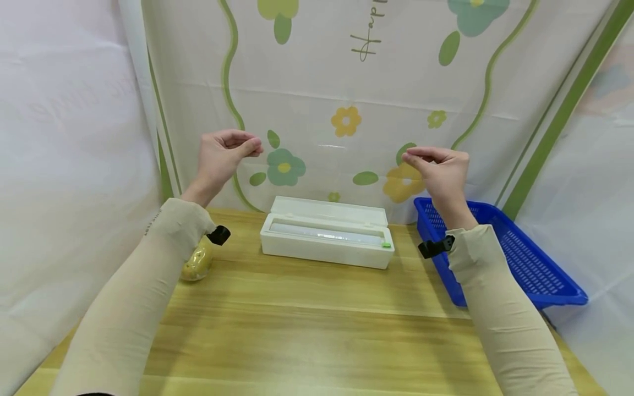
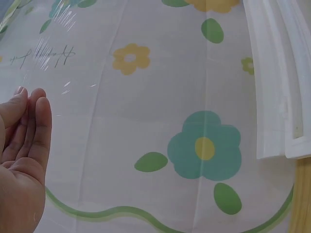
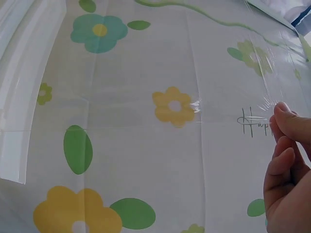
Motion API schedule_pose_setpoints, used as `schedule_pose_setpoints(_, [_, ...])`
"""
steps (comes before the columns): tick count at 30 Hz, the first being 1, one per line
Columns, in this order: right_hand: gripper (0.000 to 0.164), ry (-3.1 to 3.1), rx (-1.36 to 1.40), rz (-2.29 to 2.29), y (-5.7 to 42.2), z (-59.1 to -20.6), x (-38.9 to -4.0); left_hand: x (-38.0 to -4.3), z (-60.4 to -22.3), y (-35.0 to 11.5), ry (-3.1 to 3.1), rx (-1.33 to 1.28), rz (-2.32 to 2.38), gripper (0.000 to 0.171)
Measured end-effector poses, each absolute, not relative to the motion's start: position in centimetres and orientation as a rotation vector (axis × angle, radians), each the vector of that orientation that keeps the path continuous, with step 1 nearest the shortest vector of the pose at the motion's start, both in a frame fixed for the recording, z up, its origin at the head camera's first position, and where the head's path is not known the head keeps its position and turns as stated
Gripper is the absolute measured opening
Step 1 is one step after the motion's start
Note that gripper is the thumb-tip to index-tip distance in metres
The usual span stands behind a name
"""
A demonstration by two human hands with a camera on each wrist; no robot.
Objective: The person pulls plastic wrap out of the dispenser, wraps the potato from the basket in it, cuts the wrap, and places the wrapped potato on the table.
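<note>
Head view: clear film (image 1: 331,146) between fingers (image 1: 251,146)

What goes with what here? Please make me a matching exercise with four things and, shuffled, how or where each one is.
1. Plastic basket
2. Cling-film dispenser
3. Clear plastic film
4. Wood-grain tabletop

A. Pinched by the left hand and right hand
B. Beneath the dispenser
C. Blue, with many small holes
D. White, with its lid open

Pairs: 1-C; 2-D; 3-A; 4-B
</note>
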State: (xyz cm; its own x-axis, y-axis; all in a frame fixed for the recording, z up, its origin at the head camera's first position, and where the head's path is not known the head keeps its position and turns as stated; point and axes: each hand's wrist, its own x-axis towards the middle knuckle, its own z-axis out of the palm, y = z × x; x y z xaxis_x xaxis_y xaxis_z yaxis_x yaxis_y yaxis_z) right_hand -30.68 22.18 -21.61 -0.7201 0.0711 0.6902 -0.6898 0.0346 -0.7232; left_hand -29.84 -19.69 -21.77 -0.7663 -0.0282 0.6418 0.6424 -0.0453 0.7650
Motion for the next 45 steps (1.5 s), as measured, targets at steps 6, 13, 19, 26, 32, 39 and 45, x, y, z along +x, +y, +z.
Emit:
schedule_pose_setpoints(6, [0.024, -1.758, 0.63, 1.668, 22.1, -20.9, -30.5, -29.7, -21.1, -19.7, -1.742, -0.664, -1.872, 0.021])
schedule_pose_setpoints(13, [0.022, -1.778, 0.611, 1.588, 22.0, -19.9, -30.4, -29.5, -20.1, -19.7, -1.716, -0.679, -1.875, 0.021])
schedule_pose_setpoints(19, [0.023, -1.764, 0.612, 1.575, 21.8, -18.5, -30.3, -29.3, -19.1, -19.8, -1.676, -0.704, -1.886, 0.021])
schedule_pose_setpoints(26, [0.026, -1.696, 0.667, 1.599, 21.7, -17.4, -30.2, -29.4, -18.3, -19.9, -1.649, -0.725, -1.899, 0.022])
schedule_pose_setpoints(32, [0.022, -1.689, 0.67, 1.568, 21.6, -17.5, -29.7, -29.0, -18.2, -19.9, -1.645, -0.7, -1.899, 0.022])
schedule_pose_setpoints(39, [0.027, -1.675, 0.676, 1.801, 21.7, -18.1, -28.6, -28.4, -18.8, -19.5, -1.681, -0.613, -1.993, 0.029])
schedule_pose_setpoints(45, [0.031, -1.801, 0.703, 1.94, 22.1, -20.2, -27.0, -27.8, -21.5, -20.1, -1.794, -0.591, -2.014, 0.03])
